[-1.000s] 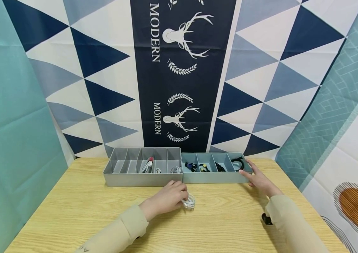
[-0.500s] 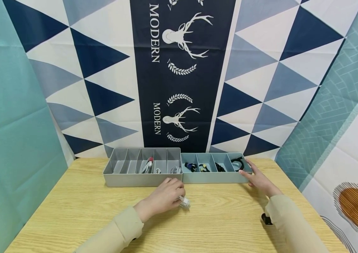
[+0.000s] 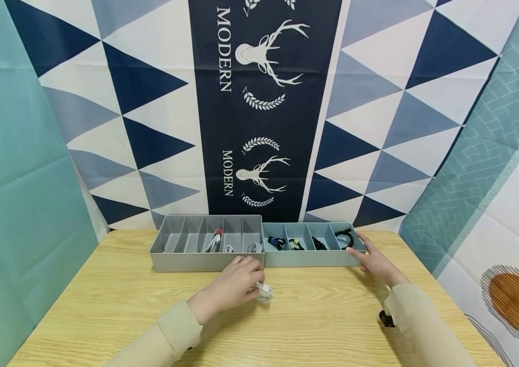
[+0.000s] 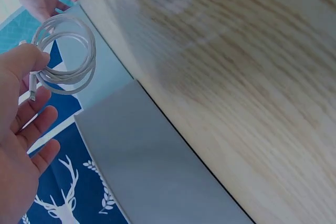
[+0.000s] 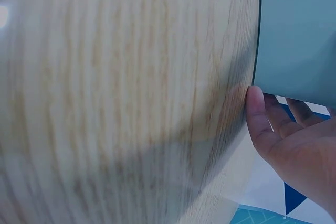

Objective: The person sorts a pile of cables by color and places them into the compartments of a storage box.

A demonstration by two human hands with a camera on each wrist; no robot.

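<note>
Between the thumb and fingers of my left hand (image 3: 231, 286) is a coiled white charging cable (image 4: 68, 78), held just in front of the boxes. One slim metal-tipped plug hangs by the thumb in the left wrist view, and a pale plug end shows in the head view. My right hand (image 3: 376, 262) rests against the right end of the blue-grey divided box (image 3: 314, 259), its fingers extended along the end wall and corner. In the right wrist view the thumb (image 5: 256, 103) touches the box's lower corner at the tabletop.
A grey divided box (image 3: 204, 262) adjoins the blue-grey one on the left. It holds a red-and-white cable bundle (image 3: 213, 240) and white cables (image 3: 254, 247). Dark cables (image 3: 319, 243) lie in the blue-grey compartments. A patterned cloth backdrop (image 3: 158, 127) rises behind the wooden table (image 3: 314, 316).
My left hand has drawn slightly left with the white charging cable, whose coil now shows less beyond the fingers. The right hand and both boxes have stayed put.
</note>
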